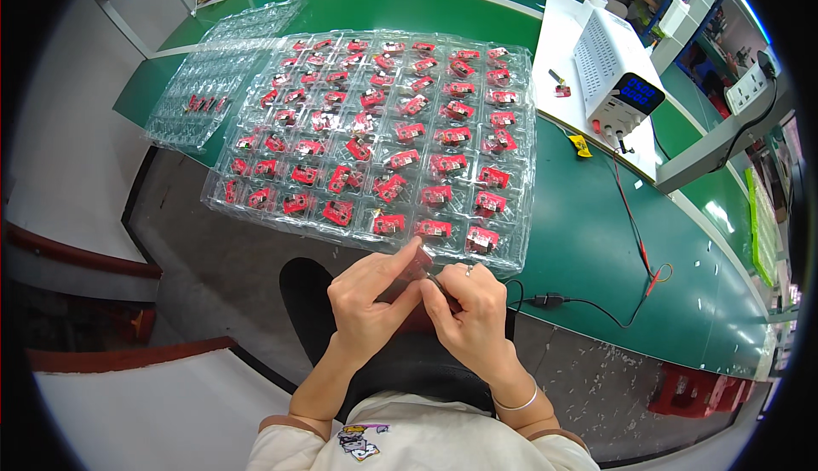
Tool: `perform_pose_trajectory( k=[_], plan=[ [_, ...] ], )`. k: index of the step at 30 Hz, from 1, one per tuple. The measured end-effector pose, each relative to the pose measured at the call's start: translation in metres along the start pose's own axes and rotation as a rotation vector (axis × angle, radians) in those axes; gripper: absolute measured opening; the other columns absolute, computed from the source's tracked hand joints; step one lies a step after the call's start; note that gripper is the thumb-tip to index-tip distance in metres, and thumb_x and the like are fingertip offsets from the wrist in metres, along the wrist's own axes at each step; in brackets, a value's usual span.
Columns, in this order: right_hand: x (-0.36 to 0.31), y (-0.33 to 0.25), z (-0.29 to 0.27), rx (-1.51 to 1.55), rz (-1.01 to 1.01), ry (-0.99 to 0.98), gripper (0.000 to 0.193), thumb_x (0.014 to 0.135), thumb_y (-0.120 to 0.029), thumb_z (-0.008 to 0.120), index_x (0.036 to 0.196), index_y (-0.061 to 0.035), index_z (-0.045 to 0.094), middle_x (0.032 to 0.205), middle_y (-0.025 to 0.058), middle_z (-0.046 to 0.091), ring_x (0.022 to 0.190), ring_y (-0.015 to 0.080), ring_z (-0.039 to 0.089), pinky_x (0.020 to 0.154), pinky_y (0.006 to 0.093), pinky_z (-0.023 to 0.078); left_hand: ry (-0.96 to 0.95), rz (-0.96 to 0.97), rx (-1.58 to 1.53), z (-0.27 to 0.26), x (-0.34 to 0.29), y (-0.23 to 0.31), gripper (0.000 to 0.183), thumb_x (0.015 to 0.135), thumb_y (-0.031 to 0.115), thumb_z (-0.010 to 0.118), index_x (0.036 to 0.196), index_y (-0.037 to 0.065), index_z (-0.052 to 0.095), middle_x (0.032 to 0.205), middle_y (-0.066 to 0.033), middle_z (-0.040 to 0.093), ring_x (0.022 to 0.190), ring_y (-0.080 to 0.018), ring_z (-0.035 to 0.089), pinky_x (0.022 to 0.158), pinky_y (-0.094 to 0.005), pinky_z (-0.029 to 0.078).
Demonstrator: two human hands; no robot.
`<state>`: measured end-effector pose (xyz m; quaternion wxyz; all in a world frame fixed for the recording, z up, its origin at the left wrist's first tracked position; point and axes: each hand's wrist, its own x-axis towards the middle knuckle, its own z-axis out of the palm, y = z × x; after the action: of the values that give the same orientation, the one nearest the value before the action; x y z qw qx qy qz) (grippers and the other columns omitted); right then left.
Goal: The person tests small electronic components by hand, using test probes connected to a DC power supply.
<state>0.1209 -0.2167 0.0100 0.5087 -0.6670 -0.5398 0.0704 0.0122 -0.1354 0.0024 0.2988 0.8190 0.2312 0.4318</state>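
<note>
My left hand [368, 296] pinches a small red circuit board [418, 261] between thumb and forefinger, just off the front edge of the tray. My right hand [467, 311] is closed around a dark plug [434, 280], its tip close against the board; my fingers hide whether the two are joined. A black cable [588, 303] comes out beside my right hand and runs onto the table. Just beyond my hands, a clear plastic blister tray [521, 245] holds many red boards [389, 223] with dark parts, lying at various angles in its pockets.
Another clear tray [183, 87] with several red pieces lies at the left. A white power supply [615, 66] with a lit blue display stands on a white board [545, 62]. Red and black clip leads [635, 224] cross the green table [588, 181]. A red crate [694, 390] stands below.
</note>
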Motion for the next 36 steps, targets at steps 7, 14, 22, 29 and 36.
perform_pose_trajectory(
  k=[7, 14, 22, 29, 36],
  plan=[
    [0.001, -0.002, 0.001, -0.029, 0.007, 0.043, 0.025, 0.07, -0.006, 0.066, 0.055, -0.0052, 0.046, 0.047, 0.0049, 0.039, 0.046, 0.0205, 0.034, 0.046, 0.0326, 0.027, 0.013, -0.108, -0.078, 0.009, -0.009, -0.002, 0.046, 0.064, 0.001, 0.071, 0.109, 0.004, 0.062, 0.073, -0.0089, 0.063, 0.062, -0.0172, 0.06, 0.058, -0.0261, 0.047],
    [0.004, -0.002, -0.002, -0.036, 0.007, 0.059, 0.026, 0.069, -0.006, 0.066, 0.053, -0.0055, 0.045, 0.046, 0.0047, 0.039, 0.045, 0.0204, 0.034, 0.045, 0.0326, 0.028, -0.003, -0.1, -0.117, 0.012, -0.007, -0.004, 0.048, 0.065, -0.001, 0.069, 0.112, 0.005, 0.06, 0.077, -0.0084, 0.064, 0.065, -0.0157, 0.06, 0.061, -0.0253, 0.047],
    [0.005, 0.0, -0.002, -0.039, 0.005, 0.067, 0.026, 0.069, -0.007, 0.065, 0.053, -0.0058, 0.045, 0.045, 0.0052, 0.039, 0.042, 0.022, 0.035, 0.045, 0.0331, 0.029, 0.004, -0.115, -0.114, 0.014, -0.006, -0.003, 0.046, 0.066, -0.002, 0.069, 0.11, 0.005, 0.061, 0.079, -0.0084, 0.065, 0.067, -0.015, 0.061, 0.062, -0.0254, 0.048],
    [0.006, 0.001, -0.001, -0.045, 0.009, 0.054, 0.027, 0.069, -0.008, 0.065, 0.052, -0.0055, 0.045, 0.045, 0.006, 0.04, 0.042, 0.0223, 0.037, 0.045, 0.0335, 0.029, 0.007, -0.141, -0.112, 0.014, -0.007, -0.004, 0.046, 0.065, -0.002, 0.069, 0.11, 0.004, 0.061, 0.082, -0.0089, 0.066, 0.069, -0.0149, 0.062, 0.064, -0.0255, 0.049],
    [0.006, 0.001, -0.003, -0.06, 0.02, 0.049, 0.026, 0.07, -0.01, 0.065, 0.053, -0.0053, 0.047, 0.045, 0.0065, 0.042, 0.043, 0.0234, 0.039, 0.045, 0.034, 0.032, 0.004, -0.161, -0.142, 0.016, -0.005, -0.002, 0.045, 0.066, -0.003, 0.068, 0.11, 0.004, 0.061, 0.081, -0.0087, 0.065, 0.068, -0.0149, 0.061, 0.064, -0.0249, 0.048]
  ],
)
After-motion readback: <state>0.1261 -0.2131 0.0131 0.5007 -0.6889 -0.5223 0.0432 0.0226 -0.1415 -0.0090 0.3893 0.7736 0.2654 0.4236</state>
